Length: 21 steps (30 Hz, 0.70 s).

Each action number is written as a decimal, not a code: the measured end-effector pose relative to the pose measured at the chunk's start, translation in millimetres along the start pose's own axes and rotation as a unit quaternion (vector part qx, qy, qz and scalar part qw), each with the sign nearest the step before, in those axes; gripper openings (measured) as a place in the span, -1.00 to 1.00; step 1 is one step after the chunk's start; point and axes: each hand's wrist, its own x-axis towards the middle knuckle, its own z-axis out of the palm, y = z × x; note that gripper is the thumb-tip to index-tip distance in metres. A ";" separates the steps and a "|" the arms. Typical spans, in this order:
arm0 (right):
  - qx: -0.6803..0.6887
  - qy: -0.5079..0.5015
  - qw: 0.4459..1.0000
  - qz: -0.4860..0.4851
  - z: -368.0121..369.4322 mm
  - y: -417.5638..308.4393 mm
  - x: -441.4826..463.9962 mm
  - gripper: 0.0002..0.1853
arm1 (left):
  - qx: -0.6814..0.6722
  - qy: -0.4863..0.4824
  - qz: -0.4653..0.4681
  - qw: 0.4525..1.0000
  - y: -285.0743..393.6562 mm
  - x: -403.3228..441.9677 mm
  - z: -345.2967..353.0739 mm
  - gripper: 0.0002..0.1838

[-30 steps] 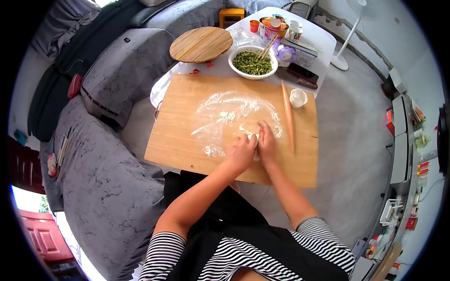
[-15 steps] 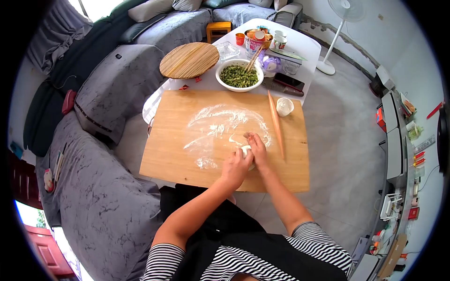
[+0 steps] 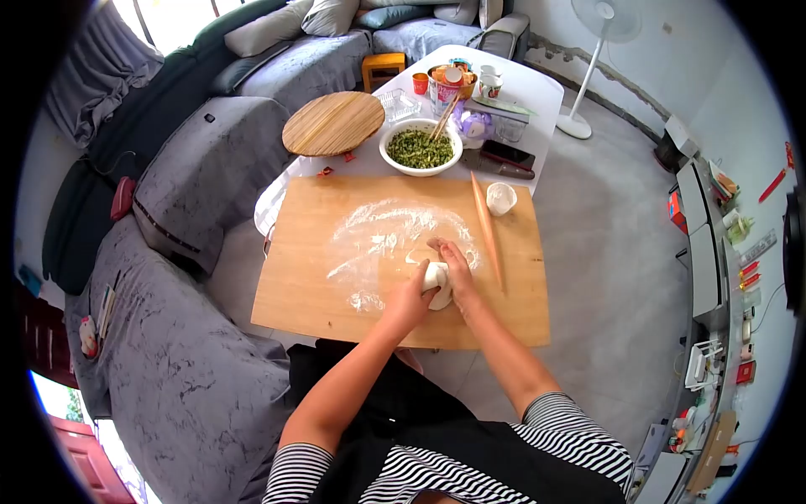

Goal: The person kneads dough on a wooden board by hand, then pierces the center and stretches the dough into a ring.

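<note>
A lump of white dough (image 3: 438,294) is between my hands on the floured wooden board (image 3: 311,252). My left hand (image 3: 407,301) curls round its left side, thumb and fingers pressed into it. Against the right side lies my right hand (image 3: 456,270), fingers bent over the dough's far edge. Part of the dough is hidden by the hands. To the right rests a tapered wooden rolling pin (image 3: 487,231), with a small white cup (image 3: 501,198) beside it. Loose flour (image 3: 395,225) is smeared across the board's middle.
Behind the board, a white bowl (image 3: 387,159) holds chopped green filling and chopsticks. A round slatted lid (image 3: 333,123) stands left of it. A dark phone (image 3: 508,154), an orange cup (image 3: 421,82) and containers share the white table (image 3: 546,105). A grey sofa (image 3: 180,361) lies left.
My hands have shifted on the dough and more of it shows between them. The dough now looks folded up. The whole view has tilted slightly, so the table sits lower.
</note>
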 end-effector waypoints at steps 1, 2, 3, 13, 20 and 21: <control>0.040 -0.004 0.998 0.047 2.2 -2.0 -8.6 -0.67 | -0.001 -0.005 -0.005 1.000 3.1 -3.9 3.3 -0.36; -0.038 0.023 0.999 0.021 6.2 -1.3 -13.5 -0.70 | 0.090 -0.003 0.006 0.996 5.7 -7.0 7.1 -0.34; -0.036 0.021 0.999 0.027 7.7 3.4 -14.0 -0.70 | 0.180 -0.001 0.018 0.983 5.4 -8.2 8.9 -0.32; -0.390 0.104 0.880 -0.250 5.7 9.1 21.1 -0.72 | -0.235 -0.103 -0.233 0.938 -9.5 31.5 -16.9 -0.28; 0.024 0.059 0.998 0.011 9.4 17.7 0.2 -0.64 | -0.087 -0.041 -0.098 0.990 12.5 4.6 -15.5 -0.41; 0.025 0.060 0.998 0.017 10.3 17.5 -1.9 -0.64 | 0.056 -0.008 0.002 0.998 11.9 1.3 -12.2 -0.39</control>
